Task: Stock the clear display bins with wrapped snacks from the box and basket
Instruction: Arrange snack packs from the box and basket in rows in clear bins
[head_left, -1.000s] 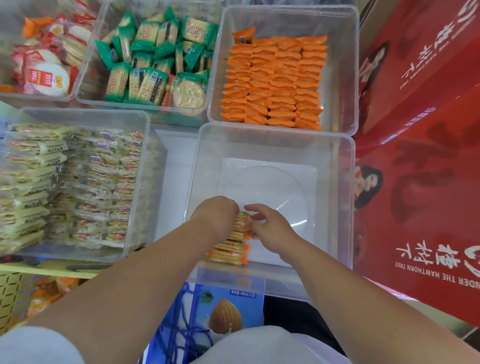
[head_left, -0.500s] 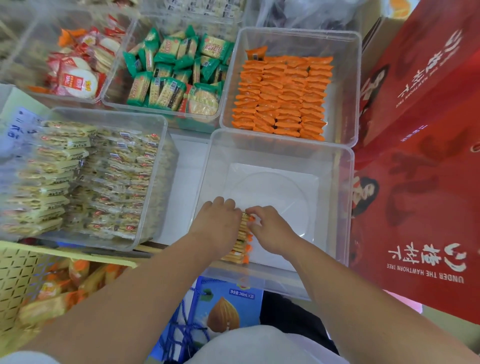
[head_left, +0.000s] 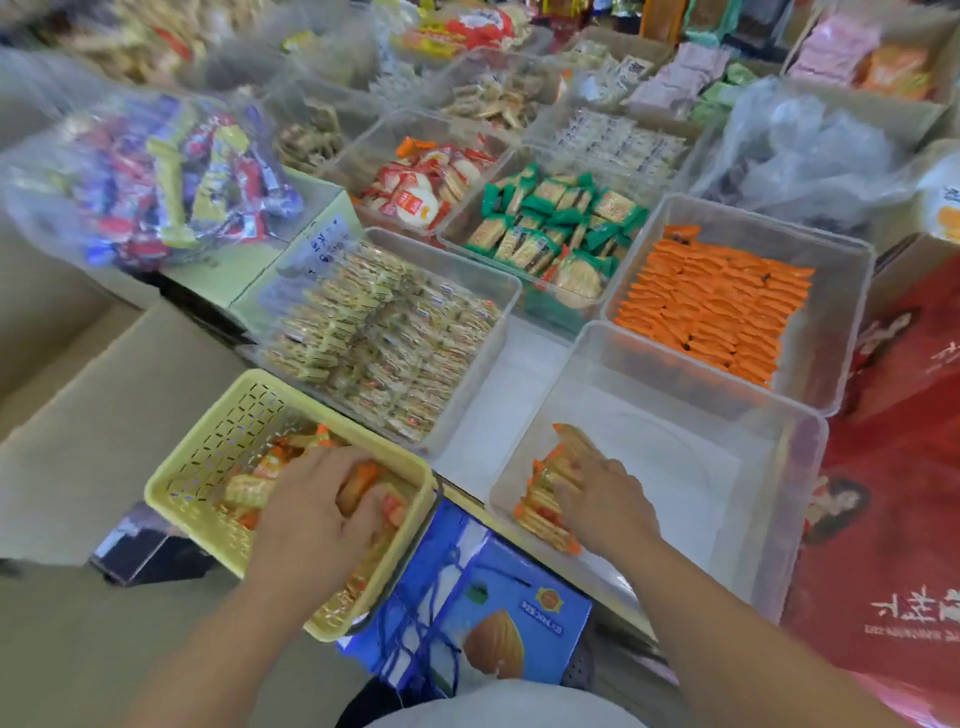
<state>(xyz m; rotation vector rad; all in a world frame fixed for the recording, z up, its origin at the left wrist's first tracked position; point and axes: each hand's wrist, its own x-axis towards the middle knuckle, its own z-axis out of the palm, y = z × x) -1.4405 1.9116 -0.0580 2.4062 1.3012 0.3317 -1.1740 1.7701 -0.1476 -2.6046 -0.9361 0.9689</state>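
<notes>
Two hands work at once. The left hand (head_left: 322, 512) reaches down into the yellow basket (head_left: 208, 452), fingers curled around an orange-wrapped snack (head_left: 358, 483) among the loose packets lying there; how firmly it grips is hard to tell, since the frame is blurred. The right hand (head_left: 605, 501) lies inside the nearly empty clear bin (head_left: 779, 467), palm down with fingers spread flat against a short row of wrapped snacks (head_left: 550, 483) (standing on edge, orange ends showing) along the bin's near-left wall. The rest of that bin's floor, out past the right hand, is bare.

Just beyond the right hand's bin sits another clear bin (head_left: 841, 270) packed with neat rows of orange packets (head_left: 717, 312). Beyond the left hand, touching the basket's far rim, a clear bin (head_left: 498, 312) holds pale cracker packs (head_left: 384, 332) stacked tightly. Further out from both hands stand a bin of green-wrapped biscuits (head_left: 550, 223) and one of red-and-white rice crackers (head_left: 415, 192), with more snack bins behind them, too blurred to read. Well to the left of the left hand, a clear bag of mixed candies (head_left: 171, 182) rests on cardboard boxes.

Between the two forearms, below the bench edge, stands a blue carton (head_left: 498, 613) printed with an almond. To the right of the right hand's bin lean red gift boxes (head_left: 893, 467).
</notes>
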